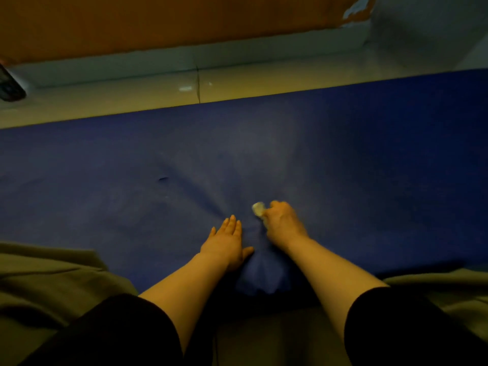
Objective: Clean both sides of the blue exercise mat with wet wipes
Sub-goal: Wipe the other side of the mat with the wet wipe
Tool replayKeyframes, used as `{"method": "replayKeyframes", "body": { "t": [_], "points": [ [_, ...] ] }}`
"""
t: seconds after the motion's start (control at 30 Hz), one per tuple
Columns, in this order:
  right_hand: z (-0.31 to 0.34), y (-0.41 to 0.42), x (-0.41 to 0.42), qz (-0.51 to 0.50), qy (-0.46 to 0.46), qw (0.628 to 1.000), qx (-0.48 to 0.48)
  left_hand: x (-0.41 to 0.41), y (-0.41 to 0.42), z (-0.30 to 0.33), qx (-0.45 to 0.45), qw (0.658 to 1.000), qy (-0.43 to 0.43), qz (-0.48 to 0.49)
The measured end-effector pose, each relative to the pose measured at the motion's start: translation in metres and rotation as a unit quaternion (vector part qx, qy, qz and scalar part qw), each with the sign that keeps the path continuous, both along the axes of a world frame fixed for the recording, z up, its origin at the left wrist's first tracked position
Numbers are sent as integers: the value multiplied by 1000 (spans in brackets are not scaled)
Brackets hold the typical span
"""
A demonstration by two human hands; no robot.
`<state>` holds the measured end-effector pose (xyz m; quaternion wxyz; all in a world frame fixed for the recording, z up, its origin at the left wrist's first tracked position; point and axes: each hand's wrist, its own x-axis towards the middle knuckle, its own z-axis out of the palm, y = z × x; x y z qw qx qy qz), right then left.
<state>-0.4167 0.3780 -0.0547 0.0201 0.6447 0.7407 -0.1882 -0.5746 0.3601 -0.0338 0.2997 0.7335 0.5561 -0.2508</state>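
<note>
The blue exercise mat (343,159) lies spread across the floor, filling the middle of the view from left to right. It is creased and bunched near its front edge between my arms. My left hand (228,240) rests flat on the mat, palm down, fingers together. Just to its right, my right hand (282,223) is closed around a crumpled white wet wipe (258,208) that sticks out past the knuckles and presses on the mat. A small nick marks the mat (163,178) left of centre.
Pale tiled floor (158,99) runs beyond the mat's far edge, then a light skirting and an orange-brown wall (158,22). A dark object (10,85) sits at the far left edge. My olive-clad legs (47,286) flank the mat's front edge.
</note>
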Motion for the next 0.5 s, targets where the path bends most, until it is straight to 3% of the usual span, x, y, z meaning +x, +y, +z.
{"method": "replayKeyframes", "body": {
  "t": [0.13, 0.33, 0.5],
  "points": [
    [10, -11, 14, -82, -45, 996, 7, 0, -5, 3, 10, 1000, -3, 1],
    [19, -41, -34, 42, 34, 998, -14, 0, -22, 6, 20, 1000, -14, 0],
    [19, -39, 21, -80, -68, 994, 29, -4, -26, 14, 25, 1000, -14, -7]
  ]
}}
